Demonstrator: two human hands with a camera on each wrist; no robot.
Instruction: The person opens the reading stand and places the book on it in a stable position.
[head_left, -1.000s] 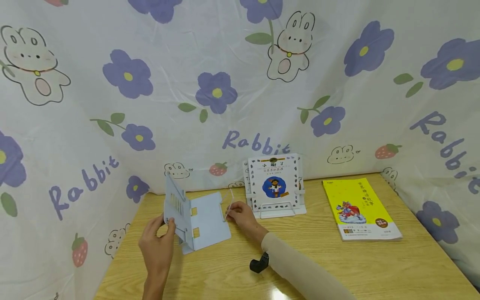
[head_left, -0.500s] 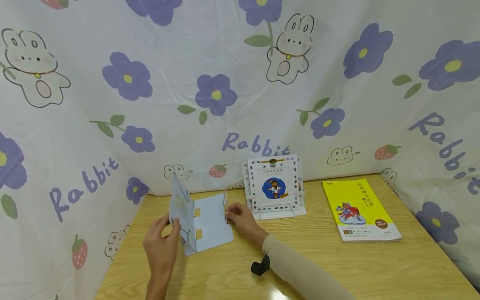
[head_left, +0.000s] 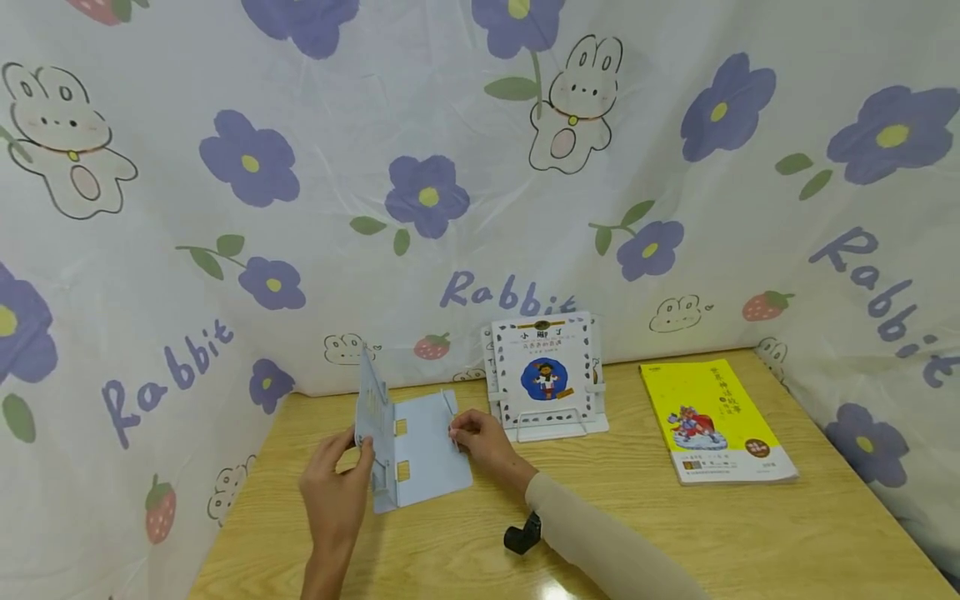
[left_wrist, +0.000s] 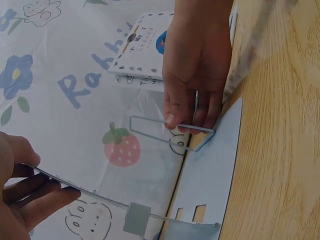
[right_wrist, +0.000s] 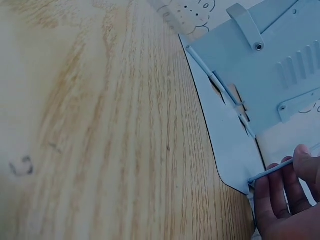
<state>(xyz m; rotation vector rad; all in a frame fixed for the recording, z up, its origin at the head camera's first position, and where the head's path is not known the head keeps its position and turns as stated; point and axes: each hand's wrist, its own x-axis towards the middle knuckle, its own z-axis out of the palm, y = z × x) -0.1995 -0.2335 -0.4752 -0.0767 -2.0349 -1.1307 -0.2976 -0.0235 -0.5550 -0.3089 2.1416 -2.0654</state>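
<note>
A light-blue metal book stand lies unfolded on the table, its base plate [head_left: 435,446] flat and its back panel [head_left: 368,404] raised steeply at the left. My left hand [head_left: 336,487] grips the edge of that raised panel between thumb and fingers. At the base's right end, my right hand [head_left: 487,446] pinches a thin wire bracket [right_wrist: 265,174] with thumb and fingertips. The left wrist view shows this bracket tilted up over the base plate. Support bars join panel and base, partly hidden in the head view.
Behind my right hand a white book [head_left: 546,375] leans upright on a second, white stand [head_left: 594,422]. A yellow book [head_left: 712,421] lies flat at the right of the wooden table [head_left: 600,500]. A patterned cloth [head_left: 337,108] hangs behind.
My left hand and the raised panel have shifted right, the panel now steeper. The wire bracket has swung left over the base plate, with my right hand still pinching it.
</note>
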